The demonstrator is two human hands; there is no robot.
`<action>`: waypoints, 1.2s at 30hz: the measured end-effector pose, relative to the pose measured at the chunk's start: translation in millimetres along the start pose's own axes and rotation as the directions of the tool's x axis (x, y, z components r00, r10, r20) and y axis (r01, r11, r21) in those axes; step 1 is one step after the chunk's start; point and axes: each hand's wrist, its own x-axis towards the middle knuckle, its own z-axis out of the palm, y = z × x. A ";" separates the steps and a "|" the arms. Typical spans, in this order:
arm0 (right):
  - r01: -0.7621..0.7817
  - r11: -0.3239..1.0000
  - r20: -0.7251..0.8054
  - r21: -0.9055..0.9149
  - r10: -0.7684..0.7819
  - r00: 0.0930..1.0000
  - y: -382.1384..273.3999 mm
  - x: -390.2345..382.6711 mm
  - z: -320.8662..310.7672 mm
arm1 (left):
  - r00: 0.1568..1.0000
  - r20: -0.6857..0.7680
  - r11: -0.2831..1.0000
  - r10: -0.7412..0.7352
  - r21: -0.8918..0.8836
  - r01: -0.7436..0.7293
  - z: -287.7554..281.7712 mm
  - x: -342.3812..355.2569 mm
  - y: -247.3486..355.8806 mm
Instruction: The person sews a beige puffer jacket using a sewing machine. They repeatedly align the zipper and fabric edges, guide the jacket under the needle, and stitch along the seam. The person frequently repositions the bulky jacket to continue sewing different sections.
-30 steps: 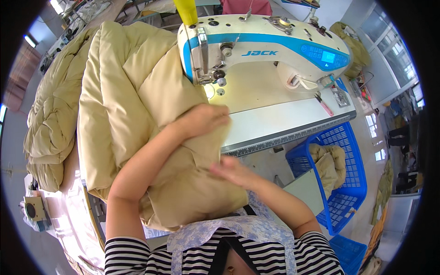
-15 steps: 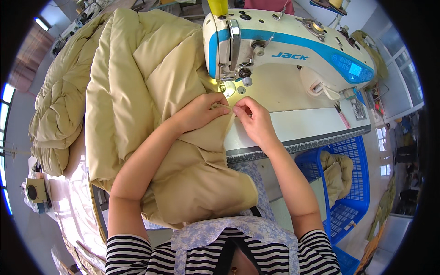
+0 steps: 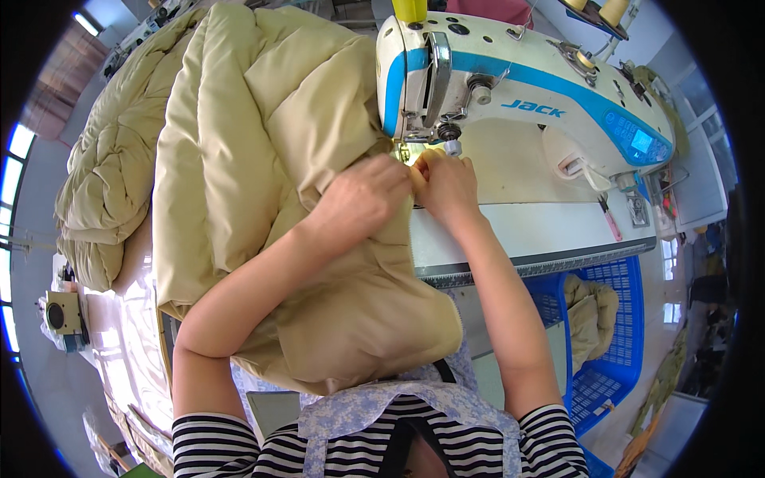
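Note:
A beige padded garment (image 3: 247,159) spreads over the left of the sewing table and hangs down across my lap. My left hand (image 3: 368,193) lies on it just in front of the needle area, fingers curled on the cloth near its edge. Beside it, my right hand (image 3: 448,185) pinches the garment's edge, fingers bent and thumb toward the left hand. Both hands are close together under the head of the white and blue sewing machine (image 3: 510,88). My hands partly hide the presser foot and the lit plate.
Pink-handled snips (image 3: 610,219) lie at the table's right. A ruler strip (image 3: 542,264) runs along the front edge. Below stands a blue plastic basket (image 3: 625,319) with beige cloth (image 3: 590,315) inside. Another padded beige pile (image 3: 107,183) sits far left; thread cones (image 3: 613,11) stand behind.
Both hands have moved forward, closer to the needle, taking the garment's edge along. The whole view has shifted, so the machine appears slightly farther right.

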 end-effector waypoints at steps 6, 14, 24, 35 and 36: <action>-0.020 0.998 0.005 0.052 0.020 1.000 1.1 -4.9 -13.3 | 0.973 0.111 0.971 -0.204 0.146 0.187 15.5 -12.7 12.2; 0.459 0.888 -0.151 -0.029 -0.457 0.876 2.0 -56.2 -25.5 | 0.965 0.074 0.950 -0.253 0.207 0.234 21.7 -14.4 15.3; 0.461 0.880 -0.141 -0.112 -0.473 0.870 5.4 -36.7 -18.4 | 0.958 0.092 0.953 -0.272 0.166 0.254 26.6 -12.7 18.7; 0.452 0.891 -0.060 -0.049 -0.454 0.889 22.4 -23.5 -15.3 | 0.929 0.058 0.922 -0.365 0.160 0.352 35.0 -4.8 19.2; 0.457 0.888 -0.060 -0.055 -0.460 0.886 23.3 -22.0 -14.8 | 0.927 0.061 0.918 -0.369 0.176 0.354 35.7 -3.9 19.0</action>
